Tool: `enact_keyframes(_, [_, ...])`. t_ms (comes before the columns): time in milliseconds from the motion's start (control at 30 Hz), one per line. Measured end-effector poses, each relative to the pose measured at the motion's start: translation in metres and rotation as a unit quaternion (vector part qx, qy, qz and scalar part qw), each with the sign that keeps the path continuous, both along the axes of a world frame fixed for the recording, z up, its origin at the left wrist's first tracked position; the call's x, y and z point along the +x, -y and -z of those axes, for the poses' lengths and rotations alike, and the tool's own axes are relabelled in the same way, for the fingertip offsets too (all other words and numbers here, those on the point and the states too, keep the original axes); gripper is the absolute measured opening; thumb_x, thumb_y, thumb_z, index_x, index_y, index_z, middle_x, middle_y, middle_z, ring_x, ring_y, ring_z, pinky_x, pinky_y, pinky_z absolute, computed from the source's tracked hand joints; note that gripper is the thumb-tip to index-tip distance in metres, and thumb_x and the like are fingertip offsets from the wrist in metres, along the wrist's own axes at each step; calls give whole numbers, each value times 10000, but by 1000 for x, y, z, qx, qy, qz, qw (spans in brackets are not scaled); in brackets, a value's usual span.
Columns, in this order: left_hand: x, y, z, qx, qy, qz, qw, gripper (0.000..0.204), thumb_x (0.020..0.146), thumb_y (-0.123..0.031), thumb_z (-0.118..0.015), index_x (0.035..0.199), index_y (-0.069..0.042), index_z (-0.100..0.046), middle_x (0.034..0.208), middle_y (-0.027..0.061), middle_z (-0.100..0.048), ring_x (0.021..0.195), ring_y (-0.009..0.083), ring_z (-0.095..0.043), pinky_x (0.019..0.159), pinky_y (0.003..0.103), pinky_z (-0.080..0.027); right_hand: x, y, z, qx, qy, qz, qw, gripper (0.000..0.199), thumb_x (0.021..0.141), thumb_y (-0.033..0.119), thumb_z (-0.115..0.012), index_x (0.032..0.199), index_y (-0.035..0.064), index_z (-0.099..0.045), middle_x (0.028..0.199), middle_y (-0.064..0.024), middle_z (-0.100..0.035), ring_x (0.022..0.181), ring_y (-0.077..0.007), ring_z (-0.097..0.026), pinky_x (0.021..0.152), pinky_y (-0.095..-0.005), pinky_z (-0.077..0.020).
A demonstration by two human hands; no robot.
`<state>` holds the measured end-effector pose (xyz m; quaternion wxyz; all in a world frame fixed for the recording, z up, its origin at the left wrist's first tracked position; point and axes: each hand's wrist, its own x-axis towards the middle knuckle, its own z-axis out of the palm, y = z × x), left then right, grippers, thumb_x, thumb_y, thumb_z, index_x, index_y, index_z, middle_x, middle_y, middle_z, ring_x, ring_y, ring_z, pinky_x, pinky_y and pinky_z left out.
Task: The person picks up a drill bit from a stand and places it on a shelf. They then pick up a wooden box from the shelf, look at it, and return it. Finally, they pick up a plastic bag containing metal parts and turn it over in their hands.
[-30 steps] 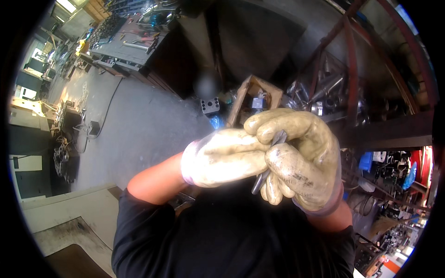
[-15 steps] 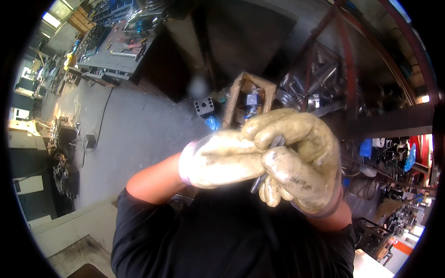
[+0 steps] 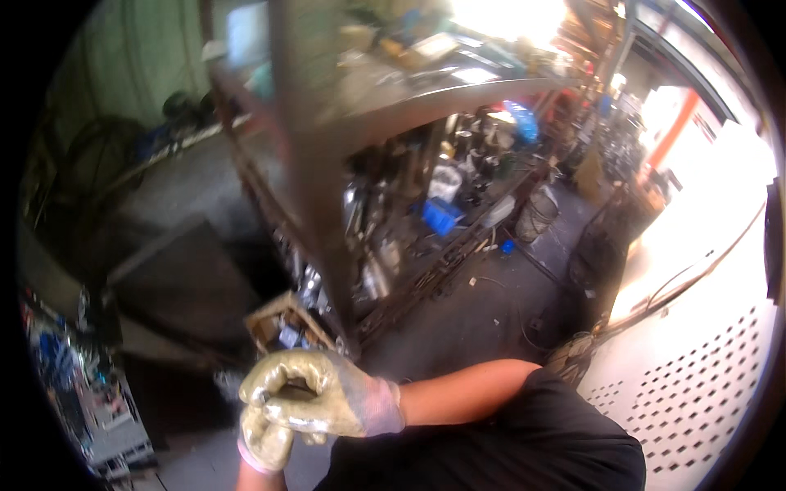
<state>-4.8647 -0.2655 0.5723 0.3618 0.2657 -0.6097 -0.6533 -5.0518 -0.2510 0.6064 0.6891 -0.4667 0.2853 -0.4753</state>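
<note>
Both my hands wear pale yellow coated gloves and are held together low in the picture, left of the middle. My right hand point(image 3: 315, 401) is closed, its thumb and fingers curled round with a small dark gap between them. Just below and to its left, my left hand point(image 3: 267, 442) is also closed and touches it, partly covered by the right. What lies inside the fingers is hidden, and no part of a held piece can be made out clearly.
Beyond my hands stands a wooden box point(image 3: 264, 327) with small parts. A metal rack point(image 3: 315, 164) rises behind it, holding piled parts. A blue container point(image 3: 442, 216) and a bucket point(image 3: 537, 214) are farther right. A white perforated panel point(image 3: 696, 393) flanks my right; a cluttered workbench point(image 3: 110, 425) lies left.
My view has swung to the right, bringing the rack and white panel in. The hands stay together but appear lower and farther left. The grey metal rod seen between them before is now hidden.
</note>
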Motion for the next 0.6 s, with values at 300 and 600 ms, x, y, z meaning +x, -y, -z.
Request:
enact_keyframes(300, [-121, 14, 14, -152, 65, 77, 983, 521, 1042, -375, -641, 1397, -1, -565, 852, 78, -690, 687, 171, -664, 615, 329, -520, -133, -23, 18, -193, -59, 113, 973, 319, 977, 79, -734, 1281, 6, -673, 1313, -134, -699, 1247, -214, -655, 1071, -381, -517])
enact_keyframes(600, [-308, -3, -10, -141, 40, -41, 988, 476, 1042, -413, -591, 780, -19, -639, 797, 132, -713, 598, 177, -621, 580, 323, -513, -345, -29, 17, -301, -215, 128, 920, 487, 978, 150, -741, 1421, 7, -596, 1330, -172, -681, 1211, -265, -675, 1059, -399, -529])
